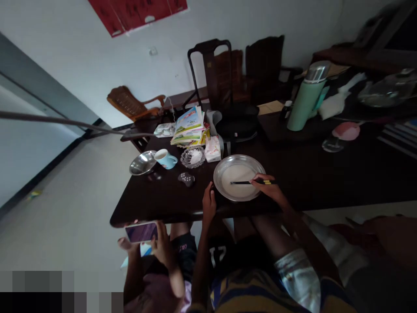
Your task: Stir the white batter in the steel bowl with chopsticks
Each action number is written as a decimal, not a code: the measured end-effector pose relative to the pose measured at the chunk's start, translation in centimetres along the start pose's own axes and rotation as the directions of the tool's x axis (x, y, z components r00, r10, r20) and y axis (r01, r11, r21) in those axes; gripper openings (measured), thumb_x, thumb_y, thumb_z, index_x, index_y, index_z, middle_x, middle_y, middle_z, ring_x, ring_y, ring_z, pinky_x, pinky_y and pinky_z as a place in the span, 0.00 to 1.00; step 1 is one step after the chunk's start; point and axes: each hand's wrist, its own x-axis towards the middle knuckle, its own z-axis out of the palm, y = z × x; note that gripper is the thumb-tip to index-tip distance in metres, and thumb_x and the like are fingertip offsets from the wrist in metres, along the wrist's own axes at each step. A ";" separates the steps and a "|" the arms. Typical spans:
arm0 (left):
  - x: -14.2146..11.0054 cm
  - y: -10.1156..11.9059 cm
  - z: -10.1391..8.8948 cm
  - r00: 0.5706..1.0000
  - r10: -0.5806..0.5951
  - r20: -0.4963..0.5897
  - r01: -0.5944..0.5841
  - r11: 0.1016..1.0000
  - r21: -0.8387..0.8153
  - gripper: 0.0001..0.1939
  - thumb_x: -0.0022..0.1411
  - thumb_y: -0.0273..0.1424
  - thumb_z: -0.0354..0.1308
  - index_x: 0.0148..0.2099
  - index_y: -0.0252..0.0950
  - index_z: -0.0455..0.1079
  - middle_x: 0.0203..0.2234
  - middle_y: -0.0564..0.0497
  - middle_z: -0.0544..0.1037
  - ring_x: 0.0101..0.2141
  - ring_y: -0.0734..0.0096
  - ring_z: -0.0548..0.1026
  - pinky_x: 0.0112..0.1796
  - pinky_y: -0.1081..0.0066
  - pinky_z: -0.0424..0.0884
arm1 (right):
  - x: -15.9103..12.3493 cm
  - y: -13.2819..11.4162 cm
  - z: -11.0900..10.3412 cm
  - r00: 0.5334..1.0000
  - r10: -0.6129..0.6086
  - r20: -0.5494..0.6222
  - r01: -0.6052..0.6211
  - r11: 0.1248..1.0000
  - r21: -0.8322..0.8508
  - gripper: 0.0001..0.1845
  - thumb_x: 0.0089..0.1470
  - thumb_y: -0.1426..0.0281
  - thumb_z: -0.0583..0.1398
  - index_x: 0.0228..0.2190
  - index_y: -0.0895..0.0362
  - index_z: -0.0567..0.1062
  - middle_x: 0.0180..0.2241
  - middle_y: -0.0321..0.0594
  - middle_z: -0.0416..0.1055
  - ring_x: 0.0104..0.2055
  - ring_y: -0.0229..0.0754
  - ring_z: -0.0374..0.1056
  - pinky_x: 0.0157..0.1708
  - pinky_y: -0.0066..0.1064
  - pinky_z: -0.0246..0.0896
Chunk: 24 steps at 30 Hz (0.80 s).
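A round metal dish (217, 191) stands on the dark table near its front edge, with a pale, milky mixture (237, 171) spread over its bottom. In my right hand (266, 187) is a pair of dark chopsticks (241, 183) with yellow bands near the back end. Their tips reach into the mixture, and my fingers are closed round them. My left hand (209, 202) rests at the table edge, just left of the dish. Its fingers point up and are partly apart, with nothing in them; whether they touch the rim I cannot tell.
Left on the table (146, 204) are a metal bowl (143, 163), a light-blue mug (166, 159), a glass dish (193, 157), a game controller (186, 179), a tissue pack (213, 149) and booklets (189, 126). A green thermos (306, 102) stands right. Beside me, a person holds a phone (141, 232).
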 end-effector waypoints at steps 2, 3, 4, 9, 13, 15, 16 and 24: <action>0.1 -0.3 0.1 1.000 0.004 -0.010 -0.004 1.000 0.002 0.29 0.71 0.48 0.41 0.63 0.37 0.63 0.58 0.39 0.71 0.57 0.58 0.70 0.59 0.55 0.63 | 1.6 -0.2 0.8 0.998 -0.036 -0.056 0.035 0.999 -0.025 0.12 0.47 0.58 0.61 0.21 0.53 0.74 0.24 0.38 0.75 0.30 0.44 0.70 0.31 0.32 0.62; 0.1 -0.3 0.1 1.000 0.009 -0.014 -0.009 1.000 -0.002 0.28 0.71 0.48 0.41 0.62 0.37 0.64 0.58 0.39 0.71 0.56 0.58 0.71 0.59 0.55 0.63 | 2.3 -0.2 0.8 0.995 -0.050 -0.085 0.047 0.998 -0.041 0.12 0.47 0.59 0.61 0.21 0.53 0.74 0.24 0.38 0.75 0.30 0.43 0.70 0.32 0.32 0.62; 0.1 -0.3 0.1 1.000 0.013 -0.019 -0.013 1.000 -0.008 0.28 0.71 0.48 0.41 0.62 0.37 0.64 0.57 0.39 0.72 0.56 0.58 0.71 0.59 0.55 0.63 | 2.8 -0.2 0.5 0.992 -0.065 -0.111 0.059 0.997 -0.059 0.11 0.47 0.60 0.61 0.21 0.53 0.74 0.24 0.38 0.75 0.30 0.43 0.70 0.32 0.32 0.62; 0.3 -0.8 0.1 0.998 -0.002 -0.064 0.000 1.000 -0.027 0.25 0.71 0.46 0.43 0.60 0.40 0.66 0.57 0.41 0.72 0.57 0.57 0.70 0.58 0.55 0.64 | 2.1 0.1 -3.2 0.982 -0.102 -0.156 0.073 0.982 -0.176 0.11 0.49 0.61 0.59 0.20 0.53 0.72 0.23 0.36 0.73 0.28 0.42 0.69 0.29 0.32 0.59; 0.5 -1.6 0.1 0.998 0.003 -0.060 -0.005 0.999 -0.033 0.23 0.70 0.46 0.44 0.59 0.41 0.67 0.56 0.43 0.73 0.58 0.56 0.70 0.58 0.53 0.64 | -1.0 0.4 -5.1 0.988 -0.079 -0.132 0.047 0.971 -0.234 0.11 0.50 0.60 0.60 0.21 0.51 0.74 0.23 0.36 0.74 0.28 0.43 0.70 0.30 0.32 0.61; 0.6 -1.8 0.1 0.998 0.006 -0.067 -0.008 0.999 -0.035 0.23 0.70 0.46 0.45 0.58 0.42 0.67 0.56 0.43 0.73 0.57 0.56 0.70 0.58 0.53 0.64 | -2.1 0.4 -5.1 0.992 -0.068 -0.102 0.044 0.973 -0.225 0.11 0.50 0.59 0.60 0.22 0.51 0.75 0.23 0.36 0.75 0.28 0.43 0.70 0.30 0.32 0.61; 0.6 -1.7 0.1 0.998 0.004 -0.065 -0.007 0.999 -0.039 0.23 0.70 0.46 0.45 0.58 0.42 0.67 0.56 0.43 0.73 0.57 0.56 0.70 0.58 0.53 0.64 | -2.5 0.3 -4.8 0.994 -0.065 -0.084 0.046 0.976 -0.215 0.11 0.50 0.59 0.60 0.22 0.51 0.75 0.24 0.36 0.75 0.28 0.43 0.70 0.30 0.32 0.61; 1.0 -0.3 -0.2 0.995 -0.067 -0.070 0.056 0.987 -0.152 0.22 0.67 0.49 0.49 0.53 0.41 0.69 0.46 0.44 0.79 0.46 0.57 0.78 0.51 0.55 0.72 | 0.0 -0.1 0.0 0.997 -0.072 0.015 0.073 0.994 -0.084 0.12 0.50 0.59 0.60 0.21 0.52 0.73 0.23 0.36 0.73 0.29 0.43 0.69 0.30 0.32 0.62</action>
